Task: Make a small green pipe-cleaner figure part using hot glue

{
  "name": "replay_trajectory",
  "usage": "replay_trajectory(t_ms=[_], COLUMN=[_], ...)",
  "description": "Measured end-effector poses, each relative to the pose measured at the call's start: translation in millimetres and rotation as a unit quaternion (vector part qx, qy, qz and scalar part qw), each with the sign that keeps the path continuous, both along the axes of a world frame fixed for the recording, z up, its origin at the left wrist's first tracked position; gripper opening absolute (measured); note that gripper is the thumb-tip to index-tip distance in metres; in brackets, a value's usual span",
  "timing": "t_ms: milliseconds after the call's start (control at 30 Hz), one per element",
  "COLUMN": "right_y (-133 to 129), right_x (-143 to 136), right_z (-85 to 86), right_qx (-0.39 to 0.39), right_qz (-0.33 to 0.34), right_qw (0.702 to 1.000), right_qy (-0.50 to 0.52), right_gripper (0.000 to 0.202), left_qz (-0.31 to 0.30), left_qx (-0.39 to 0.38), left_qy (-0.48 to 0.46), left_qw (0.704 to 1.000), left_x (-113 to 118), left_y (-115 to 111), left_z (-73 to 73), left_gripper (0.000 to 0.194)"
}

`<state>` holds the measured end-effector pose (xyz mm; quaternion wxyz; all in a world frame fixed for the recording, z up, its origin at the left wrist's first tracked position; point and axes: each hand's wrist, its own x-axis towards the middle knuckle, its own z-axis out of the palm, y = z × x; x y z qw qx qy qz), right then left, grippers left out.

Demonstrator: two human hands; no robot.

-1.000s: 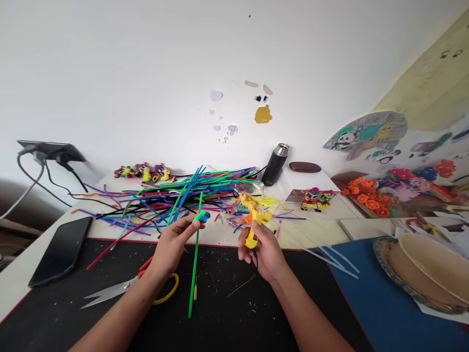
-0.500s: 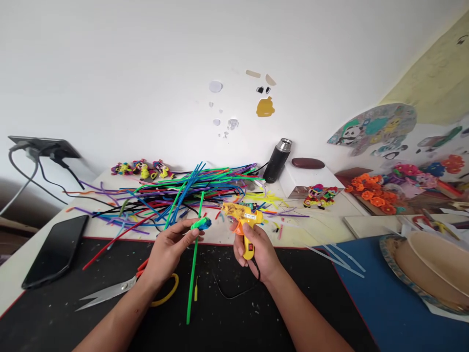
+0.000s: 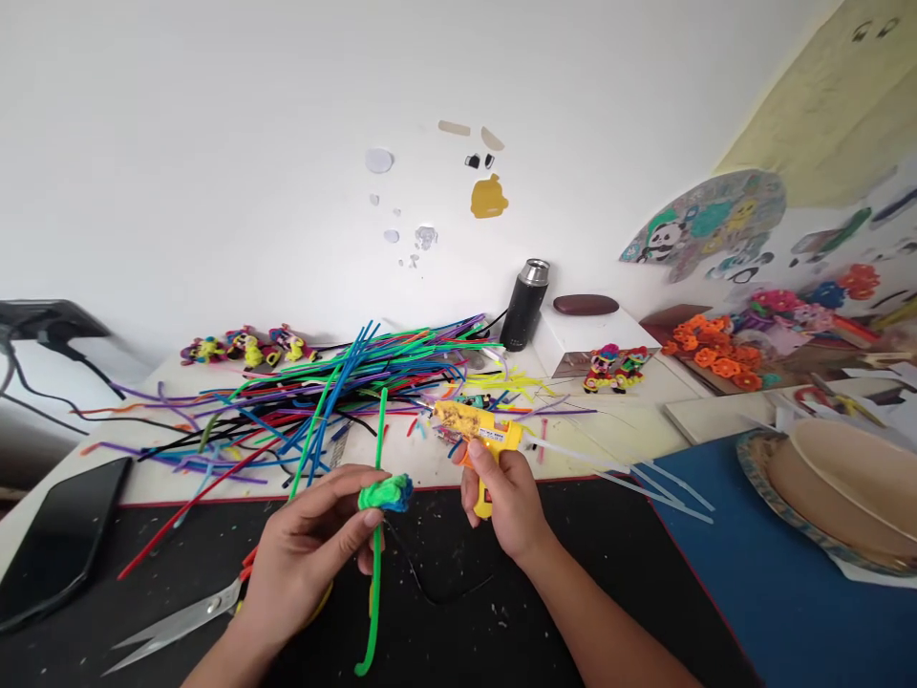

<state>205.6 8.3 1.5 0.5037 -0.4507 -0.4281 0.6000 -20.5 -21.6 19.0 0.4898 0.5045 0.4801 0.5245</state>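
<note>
My left hand (image 3: pixel 315 549) is closed, pinching a small green-and-blue bundle of pipe cleaners (image 3: pixel 385 492) between thumb and fingers. A long green pipe cleaner (image 3: pixel 375 602) runs up and down through that grip, its lower end bent into a small hook. My right hand (image 3: pixel 505 497) is wrapped around the handle of a yellow hot glue gun (image 3: pixel 465 419). The gun's metal nozzle points left, above and to the right of the bundle without touching it. A clear glue stick (image 3: pixel 573 451) sticks out of its back.
A heap of colourful pipe cleaners (image 3: pixel 344 373) lies behind my hands. Scissors (image 3: pixel 186 612) and a black phone (image 3: pixel 64 545) are at the left. A black thermos (image 3: pixel 526 306) and a white box (image 3: pixel 591 330) stand by the wall. A round basket (image 3: pixel 770 487) sits right.
The view has shifted right and the bundle now sits lower and closer, turned to show more green. The glue gun has tilted, so its nozzle and the glue stick behind it show.
</note>
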Motion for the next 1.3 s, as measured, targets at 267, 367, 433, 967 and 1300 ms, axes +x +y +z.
replay_trajectory(t_ms=[267, 367, 433, 967, 1300], right_y=[-9.4, -10.9, -11.4, -12.9, -11.8], right_x=[-1.4, -1.6, -1.6, 0.2, 0.1], right_z=[4.5, 6.2, 6.6, 7.7, 6.9], right_qx=[0.017, 0.012, 0.01, 0.01, 0.012], right_qz=[0.003, -0.002, -0.007, -0.018, -0.018], right_qw=[0.999, 0.999, 0.998, 0.996, 0.995], right_qy=[-0.034, -0.046, -0.054, -0.09, -0.097], right_gripper=[0.071, 0.071, 0.071, 0.072, 0.073], left_qz=[-0.1, -0.102, -0.094, -0.093, -0.099], left_qx=[0.038, 0.066, 0.095, 0.187, 0.221], left_qy=[0.09, 0.138, 0.173, 0.244, 0.248], left_qw=[0.99, 0.983, 0.976, 0.947, 0.938], left_x=[-8.8, -7.0, -4.4, -5.7, -4.0], left_y=[0.2, 0.8, 1.7, 5.7, 6.2], left_z=[-4.8, -1.0, 2.7, 3.1, 6.6], left_gripper=[0.022, 0.022, 0.021, 0.021, 0.024])
